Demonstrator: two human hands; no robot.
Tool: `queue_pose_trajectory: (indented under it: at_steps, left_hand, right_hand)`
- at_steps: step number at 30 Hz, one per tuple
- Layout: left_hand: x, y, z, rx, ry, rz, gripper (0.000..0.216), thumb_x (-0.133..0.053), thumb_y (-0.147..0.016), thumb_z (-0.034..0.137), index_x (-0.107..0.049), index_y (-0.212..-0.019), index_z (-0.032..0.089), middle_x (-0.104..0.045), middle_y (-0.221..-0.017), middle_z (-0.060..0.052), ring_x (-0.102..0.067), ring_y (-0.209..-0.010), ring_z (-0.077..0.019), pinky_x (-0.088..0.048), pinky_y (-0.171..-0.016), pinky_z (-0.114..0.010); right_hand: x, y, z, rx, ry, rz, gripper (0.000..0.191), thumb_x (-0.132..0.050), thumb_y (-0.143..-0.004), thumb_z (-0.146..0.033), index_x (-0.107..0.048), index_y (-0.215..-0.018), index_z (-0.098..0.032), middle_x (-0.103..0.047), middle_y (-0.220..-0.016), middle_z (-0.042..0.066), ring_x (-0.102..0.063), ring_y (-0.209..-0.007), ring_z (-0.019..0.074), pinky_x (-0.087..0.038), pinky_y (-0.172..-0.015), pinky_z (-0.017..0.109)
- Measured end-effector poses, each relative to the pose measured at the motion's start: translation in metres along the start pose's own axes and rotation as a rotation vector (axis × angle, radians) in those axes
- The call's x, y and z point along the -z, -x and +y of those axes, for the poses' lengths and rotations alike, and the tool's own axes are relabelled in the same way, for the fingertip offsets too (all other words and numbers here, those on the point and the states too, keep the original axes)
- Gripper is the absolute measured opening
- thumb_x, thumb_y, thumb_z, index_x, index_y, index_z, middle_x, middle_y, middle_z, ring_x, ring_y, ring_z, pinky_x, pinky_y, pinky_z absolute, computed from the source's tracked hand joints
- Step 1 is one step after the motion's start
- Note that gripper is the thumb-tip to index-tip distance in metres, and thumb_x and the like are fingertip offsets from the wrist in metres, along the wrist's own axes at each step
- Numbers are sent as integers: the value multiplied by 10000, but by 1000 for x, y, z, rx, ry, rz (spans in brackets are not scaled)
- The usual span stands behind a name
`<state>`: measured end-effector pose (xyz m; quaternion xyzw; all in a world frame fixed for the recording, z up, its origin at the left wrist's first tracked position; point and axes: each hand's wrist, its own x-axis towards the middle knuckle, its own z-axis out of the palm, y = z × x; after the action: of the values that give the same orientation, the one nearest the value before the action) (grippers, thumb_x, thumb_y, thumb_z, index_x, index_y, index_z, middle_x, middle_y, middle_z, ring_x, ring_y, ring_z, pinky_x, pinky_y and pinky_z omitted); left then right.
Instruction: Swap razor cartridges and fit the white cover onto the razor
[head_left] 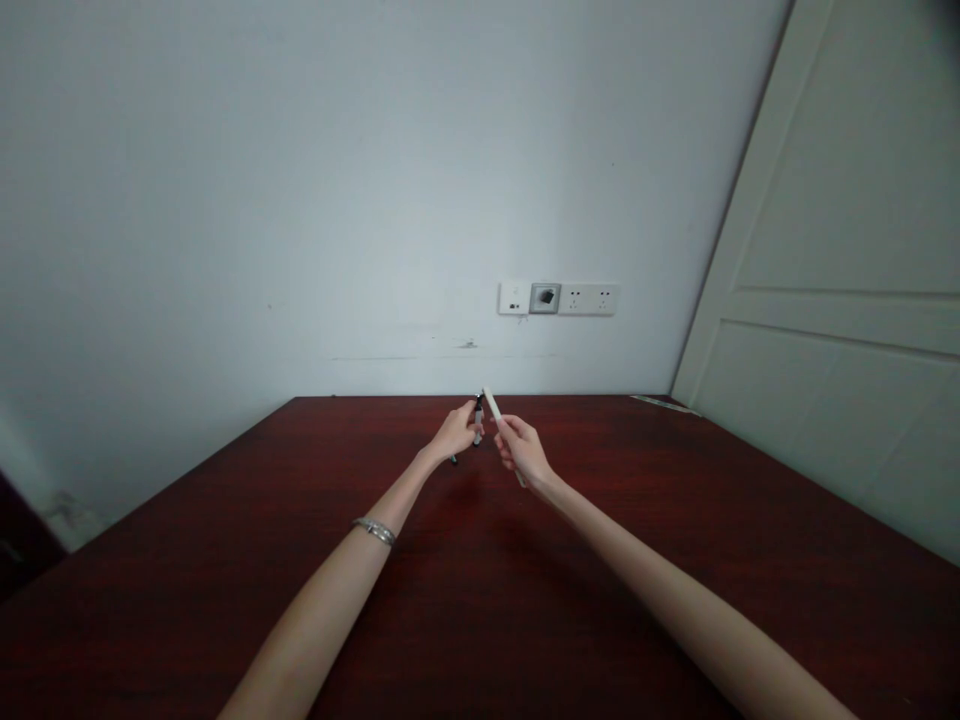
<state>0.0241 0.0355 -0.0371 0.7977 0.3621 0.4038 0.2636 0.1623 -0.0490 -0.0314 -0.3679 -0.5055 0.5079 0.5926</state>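
Observation:
Near the far side of the table, my left hand (pixel 454 434) is closed on a slim grey-and-black object (pixel 478 420) with a dark top end. A dark tip (pixel 453 460) shows below this hand; I cannot tell whether it is part of the same object. Fingers hide much of it, so its kind is unclear. Just to the right, my right hand (pixel 523 450) grips a long, flat whitish stick (pixel 492 403), tilted up and to the left. The stick's upper end comes close to the dark top; whether they touch is unclear. Its lower end shows beneath my palm.
Both forearms reach over a dark red wooden table (pixel 465 620). A white wall (pixel 375 200) stands behind its far edge, with a row of wall sockets (pixel 589 299). A pale panelled door (pixel 847 270) is at the right, and a thin strip (pixel 664 404) lies at the far right edge.

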Motion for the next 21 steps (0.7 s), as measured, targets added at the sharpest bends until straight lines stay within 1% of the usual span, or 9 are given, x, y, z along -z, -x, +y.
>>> queue_pose_trajectory:
  at_steps: [4, 8, 12, 16, 21]
  left_hand:
    - [1, -1, -3, 1, 1, 22, 242, -479, -697, 42, -504, -906, 162, -608, -729, -7, -599, -623, -101, -454, -566, -180]
    - [1, -2, -2, -12, -21, 24, 210, -475, -703, 54, -504, -881, 161, -601, -689, -4, -592, -597, -105, -456, -558, -189]
    - [0, -1, -2, -6, -20, 15, 222, -483, -685, 50, -512, -874, 161, -614, -716, -6, -595, -621, -104, -454, -570, -184]
    - [1, -2, -5, 14, 13, 20, 237, -473, -684, 37, -507, -885, 158, -611, -700, -3, -595, -609, -99, -447, -560, -175]
    - [2, 0, 0, -23, 18, -1, 225, -475, -690, 44, -511, -878, 161, -622, -738, -12, -599, -640, -105, -451, -574, -181]
  right_hand:
    - [-4, 5, 10, 31, 30, 36, 394, -554, -701, -522, -515, -894, -180, -391, -502, -101, -243, -323, 15, -154, -287, 137]
    - [-6, 1, 8, 75, 11, 68, 407, -556, -700, -534, -519, -904, -184, -377, -494, -102, -248, -322, 22, -157, -287, 149]
    - [-9, 0, 11, 81, 24, 59, 402, -551, -707, -547, -518, -875, -183, -365, -491, -101, -243, -321, 24, -163, -288, 158]
    - [-12, 3, 14, 103, 45, 50, 388, -536, -725, -549, -523, -868, -189, -356, -489, -98, -249, -324, 31, -174, -291, 169]
    - [-16, -3, 10, 121, 13, 75, 377, -546, -720, -538, -514, -858, -189, -358, -491, -97, -252, -329, 32, -171, -296, 168]
